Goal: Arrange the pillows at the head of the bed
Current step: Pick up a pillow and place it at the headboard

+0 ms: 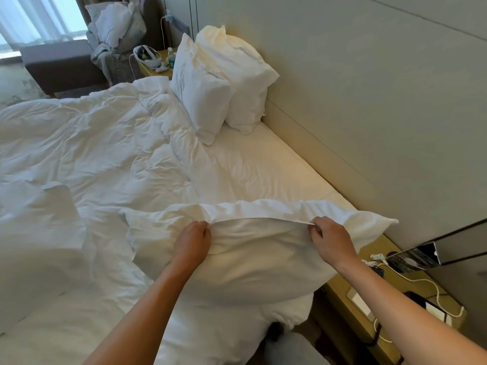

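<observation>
A white pillow (253,259) lies across the near corner of the bed, beside the headboard wall. My left hand (193,239) pinches the upper edge of its case on the left. My right hand (330,238) pinches the same edge on the right, so the cloth is stretched between them. Two more white pillows stand upright at the far end of the headboard: one in front (201,93), one behind it (241,72) against the wall. Bare sheet (258,164) shows between them and the held pillow.
A rumpled white duvet (87,151) covers the left of the bed. A wooden bedside shelf (374,293) at the right carries cables and a dark tablet. A far nightstand (155,63) holds bottles and a headset. An armchair (116,35) is piled with linen.
</observation>
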`<state>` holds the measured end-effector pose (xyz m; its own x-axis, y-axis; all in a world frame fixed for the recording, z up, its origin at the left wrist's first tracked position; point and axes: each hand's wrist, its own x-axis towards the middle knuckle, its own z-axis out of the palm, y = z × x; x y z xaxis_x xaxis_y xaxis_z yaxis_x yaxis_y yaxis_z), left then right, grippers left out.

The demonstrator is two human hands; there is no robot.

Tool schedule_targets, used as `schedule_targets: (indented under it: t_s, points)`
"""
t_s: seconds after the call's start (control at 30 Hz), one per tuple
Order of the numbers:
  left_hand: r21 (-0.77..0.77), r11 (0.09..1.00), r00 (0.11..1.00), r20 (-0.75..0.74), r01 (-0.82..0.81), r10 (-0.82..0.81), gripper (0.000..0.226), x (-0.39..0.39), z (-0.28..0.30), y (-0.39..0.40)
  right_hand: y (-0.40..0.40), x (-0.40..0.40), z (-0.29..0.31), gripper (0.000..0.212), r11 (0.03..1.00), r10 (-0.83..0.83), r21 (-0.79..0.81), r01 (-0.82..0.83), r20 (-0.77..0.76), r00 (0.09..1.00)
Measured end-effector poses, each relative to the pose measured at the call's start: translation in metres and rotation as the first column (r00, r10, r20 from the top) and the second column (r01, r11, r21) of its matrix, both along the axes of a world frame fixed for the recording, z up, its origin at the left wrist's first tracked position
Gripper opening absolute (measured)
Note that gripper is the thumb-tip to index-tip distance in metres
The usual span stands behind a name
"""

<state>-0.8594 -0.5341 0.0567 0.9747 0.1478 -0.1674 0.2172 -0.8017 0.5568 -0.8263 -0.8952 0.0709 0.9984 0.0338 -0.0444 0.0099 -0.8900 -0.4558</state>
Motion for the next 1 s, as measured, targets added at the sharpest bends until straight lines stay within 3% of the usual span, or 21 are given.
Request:
schedule_targets:
  t_s: [0.17, 0.37, 0.57, 0.83, 1.0]
  points:
    - [0.028, 1.000, 1.000, 0.001, -0.009, 0.009, 0.039, -0.006, 0.008, -0.004, -0.007, -0.004, 0.005, 0.016, 1.000, -0.008, 0.021, 0.006, 0.080, 0.997]
    - [0.075, 0.993, 0.979, 0.194, -0.086, 0.070, 0.028, -0.002, 0.049, -0.011, -0.022, 0.013, 0.026, 0.017, 0.999, 0.026, 0.038, -0.038, 0.273, 0.962]
    - [0.153, 0.979, 0.948, 0.307, -0.138, 0.086, 0.027, 0.023, 0.107, -0.038, -0.046, 0.031, 0.054, 0.016, 0.986, 0.054, 0.127, -0.108, 0.371, 0.927]
    - [0.102, 0.961, 0.851, 0.495, -0.257, 0.175, 0.028, 0.070, 0.160, -0.113, -0.115, 0.070, 0.116, 0.017, 0.971, 0.059, 0.175, -0.161, 0.478, 0.876]
    - [0.128, 0.972, 0.839, 0.535, -0.197, 0.100, 0.027, 0.127, 0.181, -0.179, -0.188, 0.098, 0.143, 0.016, 0.961, 0.018, 0.231, -0.149, 0.489, 0.872]
